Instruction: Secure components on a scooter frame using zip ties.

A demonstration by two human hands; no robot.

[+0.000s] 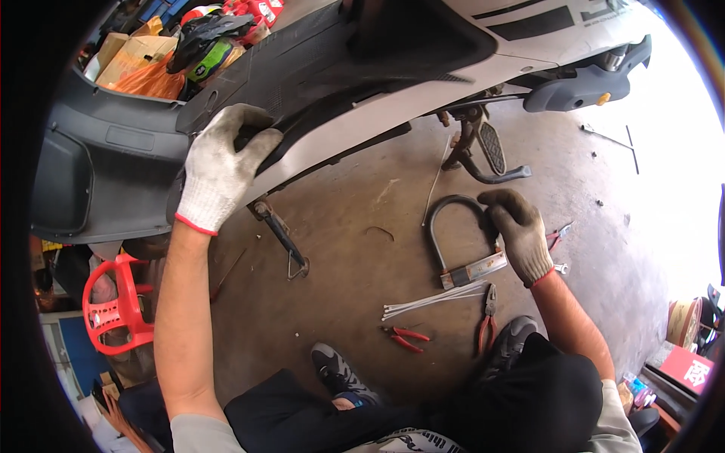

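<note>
My gloved left hand [226,155] is closed on the edge of the scooter's black floorboard trim [310,90], above the pale side panel [347,124]. My gloved right hand [513,223] has curled fingers beside the arch of a black U-lock [436,235]; what they hold, if anything, is hidden. Below the lock lie white cable ties [423,302], red-handled cutters [408,337] and pliers [488,309]. Another red-handled tool [557,238] and a small wrench [560,269] lie right of my right hand.
The side stand [283,245] and pedal assembly [491,147] project below the scooter. A long metal tool [604,132] lies at right. A red plastic stool [113,302] stands at left. Bags [151,72] are piled behind the scooter, and a red box [683,362] sits lower right.
</note>
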